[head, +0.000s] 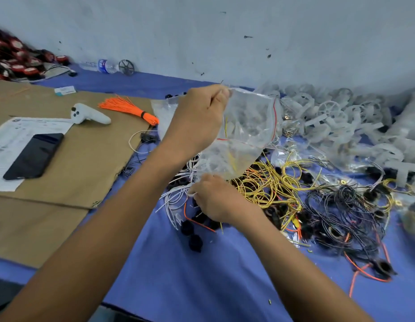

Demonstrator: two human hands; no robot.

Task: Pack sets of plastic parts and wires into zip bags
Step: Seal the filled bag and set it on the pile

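Observation:
My left hand holds up a clear zip bag by its top edge; the bag has a red seal line and a yellow wire and pale parts inside. Below it, my right hand pinches white wires at the edge of the pile. Yellow wires lie tangled to the right, and black wires with black plastic parts further right. Small black plastic parts lie on the blue cloth near my right hand. White plastic wheel parts are heaped along the wall.
A cardboard sheet at the left carries a black phone, papers, a white controller and an orange wire bundle. A water bottle lies by the wall. Red and black items are piled at the far left.

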